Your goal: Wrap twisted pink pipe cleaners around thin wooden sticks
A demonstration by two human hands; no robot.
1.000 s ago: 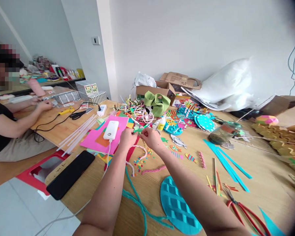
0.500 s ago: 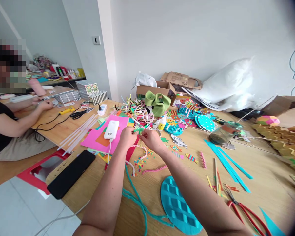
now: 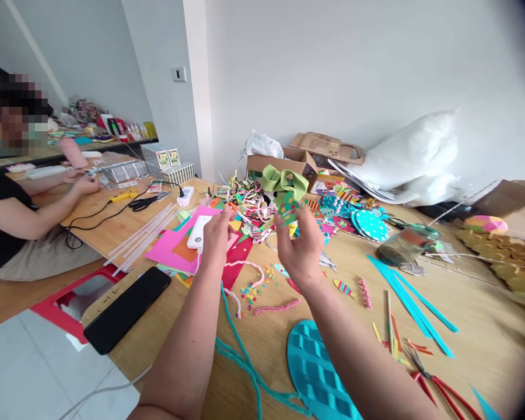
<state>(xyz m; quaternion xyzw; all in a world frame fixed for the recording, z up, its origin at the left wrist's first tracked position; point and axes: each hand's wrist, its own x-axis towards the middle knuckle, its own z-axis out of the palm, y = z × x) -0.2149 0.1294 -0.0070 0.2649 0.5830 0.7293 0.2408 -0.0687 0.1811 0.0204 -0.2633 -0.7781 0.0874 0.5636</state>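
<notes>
My right hand [image 3: 301, 248] is raised over the table, pinching a green paper cutout [image 3: 287, 210] with coloured dots between thumb and fingers. Its full outline is blurred. To the left, my left hand [image 3: 217, 230] is held beside the white power bank [image 3: 196, 233], fingers drawn together. Whether anything small is in them cannot be made out. Below the hands lie loose paper dots [image 3: 247, 293], pink fuzzy strands [image 3: 277, 307] and a striped paper fish [image 3: 343, 288]. Nearer to me is a blue woven oval [image 3: 317, 367] with blue yarn [image 3: 249, 364] beside it.
A black phone [image 3: 129, 309] lies at the table's left edge. Red-handled scissors [image 3: 437, 385], blue strips [image 3: 411, 303] and a glass jar [image 3: 406, 245] are on the right. Boxes [image 3: 304, 160] stand behind. A co-worker's hands [image 3: 85, 181] work at far left.
My hands have parted. The right hand has lifted up and to the right with the green cutout, and the left has shifted slightly left. The view has turned a little left.
</notes>
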